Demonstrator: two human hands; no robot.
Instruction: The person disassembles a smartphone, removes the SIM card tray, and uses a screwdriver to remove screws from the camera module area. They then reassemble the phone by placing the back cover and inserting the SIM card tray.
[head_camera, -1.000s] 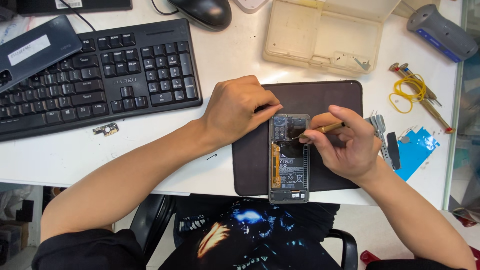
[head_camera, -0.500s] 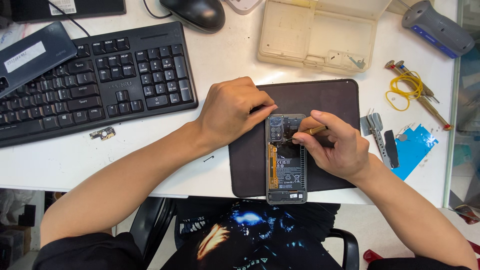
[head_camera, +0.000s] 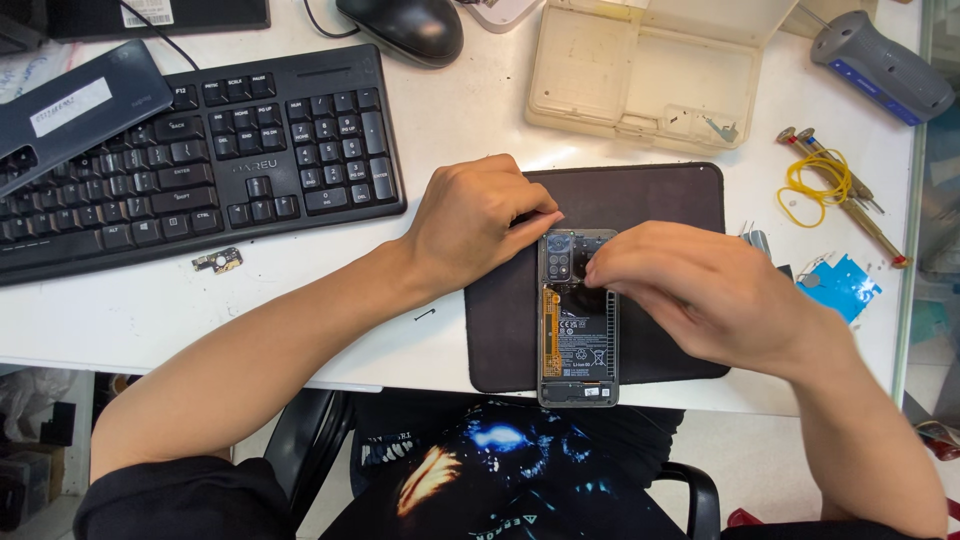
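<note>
We see a white laminate counter (head_camera: 470, 120) filling the view, evenly lit; at six o'clock a black office chair (head_camera: 300, 440), pale floor (head_camera: 740, 460) beneath.

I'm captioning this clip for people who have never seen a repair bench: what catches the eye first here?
First, the opened phone with its back off, battery and orange strip exposed, lying on a dark mat at the desk's near edge. The left hand steadies its top corner while the right hand works over its upper part. A black keyboard sits to the left, a yellowed plastic case behind the mat.
</note>
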